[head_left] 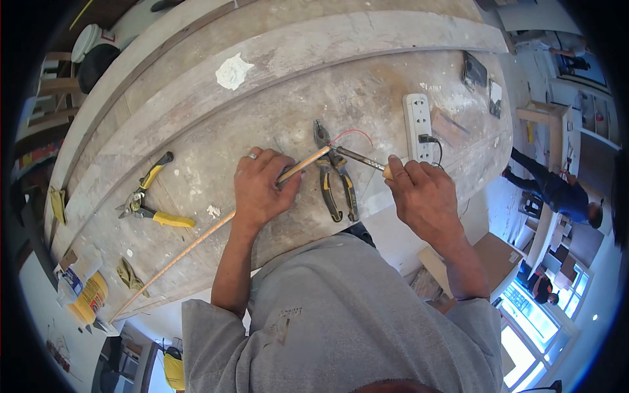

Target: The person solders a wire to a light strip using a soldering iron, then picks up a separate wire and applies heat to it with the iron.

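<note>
My left hand (pixel 265 185) is closed around a long thin strip (pixel 196 242) that runs from the table's lower left up to the middle. In my right hand (pixel 422 196) is a soldering iron (pixel 360 158), its metal shaft pointing left at the strip's upper end. Beneath that meeting point lie pliers (pixel 337 177) with black and yellow handles. A thin red wire (pixel 357 132) curves up from the same spot. Whether the iron's tip touches the strip is too small to tell.
Yellow-handled cutters (pixel 154 196) lie left of my left hand. A white power strip (pixel 417 124) with a black plug stands beyond my right hand. Curved boards (pixel 288 56) cross the table's far side. Bottles (pixel 88 295) stand at lower left. Two people (pixel 567 193) are at the right.
</note>
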Available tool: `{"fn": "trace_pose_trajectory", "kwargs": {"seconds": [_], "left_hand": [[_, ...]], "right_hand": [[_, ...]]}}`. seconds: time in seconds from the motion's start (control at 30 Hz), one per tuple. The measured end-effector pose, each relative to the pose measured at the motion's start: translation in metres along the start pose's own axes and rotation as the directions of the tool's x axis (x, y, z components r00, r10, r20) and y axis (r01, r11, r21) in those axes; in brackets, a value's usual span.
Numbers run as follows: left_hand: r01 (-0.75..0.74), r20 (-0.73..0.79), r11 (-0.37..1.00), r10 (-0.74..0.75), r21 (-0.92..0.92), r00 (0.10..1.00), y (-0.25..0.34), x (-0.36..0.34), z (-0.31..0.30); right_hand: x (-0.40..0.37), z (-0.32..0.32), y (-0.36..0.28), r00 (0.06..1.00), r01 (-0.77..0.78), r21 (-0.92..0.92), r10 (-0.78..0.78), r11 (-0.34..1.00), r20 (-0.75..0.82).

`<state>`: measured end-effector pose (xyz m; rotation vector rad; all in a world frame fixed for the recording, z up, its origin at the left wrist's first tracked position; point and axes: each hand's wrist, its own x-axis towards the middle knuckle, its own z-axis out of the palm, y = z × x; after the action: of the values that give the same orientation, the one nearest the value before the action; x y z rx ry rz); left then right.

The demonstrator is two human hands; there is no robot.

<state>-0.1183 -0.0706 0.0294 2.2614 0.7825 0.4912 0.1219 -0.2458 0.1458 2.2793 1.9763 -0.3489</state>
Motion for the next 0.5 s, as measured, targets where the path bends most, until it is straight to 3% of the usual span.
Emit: {"fn": "trace_pose_trajectory", "kwargs": {"seconds": [0.5], "left_hand": [[-0.003, -0.016, 1.000, 0.003, 0.004, 1.000, -0.0032, -0.0020, 0.0047]], "right_hand": [[0.0008, -0.0050, 0.0023, 1.000, 0.010, -0.004, -0.010, 1.000, -0.019]]}}
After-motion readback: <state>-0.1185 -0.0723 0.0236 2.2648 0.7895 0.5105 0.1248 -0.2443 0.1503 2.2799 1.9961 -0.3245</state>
